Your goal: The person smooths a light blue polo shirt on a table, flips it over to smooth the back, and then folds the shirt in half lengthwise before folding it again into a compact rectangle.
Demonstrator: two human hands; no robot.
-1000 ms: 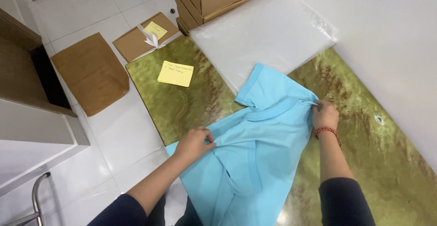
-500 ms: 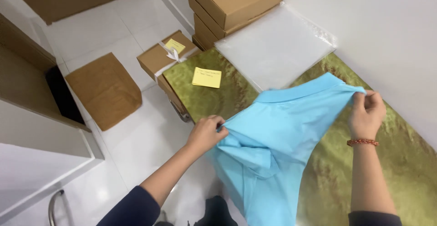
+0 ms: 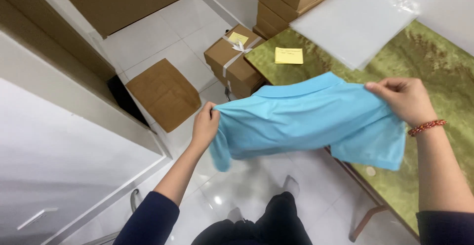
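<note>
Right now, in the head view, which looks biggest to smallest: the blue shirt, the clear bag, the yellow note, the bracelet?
1. Blue shirt, held up close to the camera, which may inflate it.
2. Clear bag, farther off on the table.
3. Yellow note and bracelet: too alike to rank.

Left sleeve [image 3: 148,220]: dark navy fabric, long, ending partway up the forearm; plain, no pattern visible.
Right sleeve [image 3: 444,227]: the same dark navy fabric, only its cuff edge showing at the lower corner of the view.
Bracelet [image 3: 426,126]: thin band of small red and orange beads, worn around the right wrist.
Trousers [image 3: 266,223]: black, loose, seen from above.
Foot [image 3: 291,184]: pale grey sock or slipper tip, too blurred to tell which.
</note>
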